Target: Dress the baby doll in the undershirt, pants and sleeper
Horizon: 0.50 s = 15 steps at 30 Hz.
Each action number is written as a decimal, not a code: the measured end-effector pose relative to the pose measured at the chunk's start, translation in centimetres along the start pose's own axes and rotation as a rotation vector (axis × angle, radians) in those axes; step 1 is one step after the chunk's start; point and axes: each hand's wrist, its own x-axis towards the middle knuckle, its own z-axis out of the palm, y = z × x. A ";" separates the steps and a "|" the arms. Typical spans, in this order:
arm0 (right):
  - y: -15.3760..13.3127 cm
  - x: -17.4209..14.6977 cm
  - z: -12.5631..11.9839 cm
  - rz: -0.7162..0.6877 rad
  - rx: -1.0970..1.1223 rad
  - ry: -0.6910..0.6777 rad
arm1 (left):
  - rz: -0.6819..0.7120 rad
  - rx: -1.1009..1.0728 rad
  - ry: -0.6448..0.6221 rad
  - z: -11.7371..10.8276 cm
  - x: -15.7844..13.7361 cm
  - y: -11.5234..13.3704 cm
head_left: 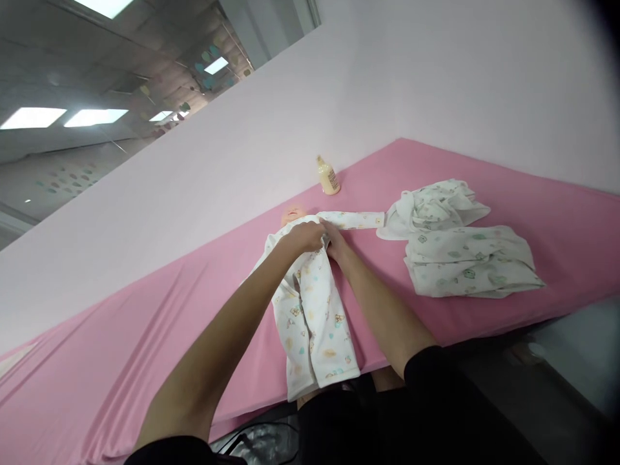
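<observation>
A baby doll (293,214) lies on its back on the pink sheet, its head toward the wall. It wears a white printed romper (322,316), with one sleeve stretched out to the right and both legs reaching the near edge. My left hand (309,236) is closed on the romper's front at chest height. Right beside it, my right hand (333,237) pinches the fabric at the side of the chest. The fingertips of both hands meet there and partly hide the cloth between them.
A pump bottle (329,177) of pale yellow liquid stands by the wall behind the doll. Two bundles of white printed cloth, a crumpled one (438,205) and a folded one (475,261), lie to the right on the pink-covered table (159,329). A mirror (121,84) is on the wall.
</observation>
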 end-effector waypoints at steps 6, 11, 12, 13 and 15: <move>-0.1 -0.6 0.5 0.003 -0.034 -0.041 | -0.195 0.081 -0.001 0.3 2.2 2.9; -0.8 -1.9 1.2 -0.023 -0.067 -0.008 | -0.277 0.159 -0.010 0.4 3.8 4.5; -1.0 -2.2 1.2 -0.025 -0.075 0.003 | -0.277 0.206 -0.042 0.4 3.9 4.7; -1.1 -2.4 1.2 -0.024 -0.084 0.013 | -0.270 0.255 -0.079 0.4 3.8 4.8; -1.3 -2.7 1.1 -0.017 -0.101 0.025 | -0.251 0.335 -0.140 0.3 3.6 5.1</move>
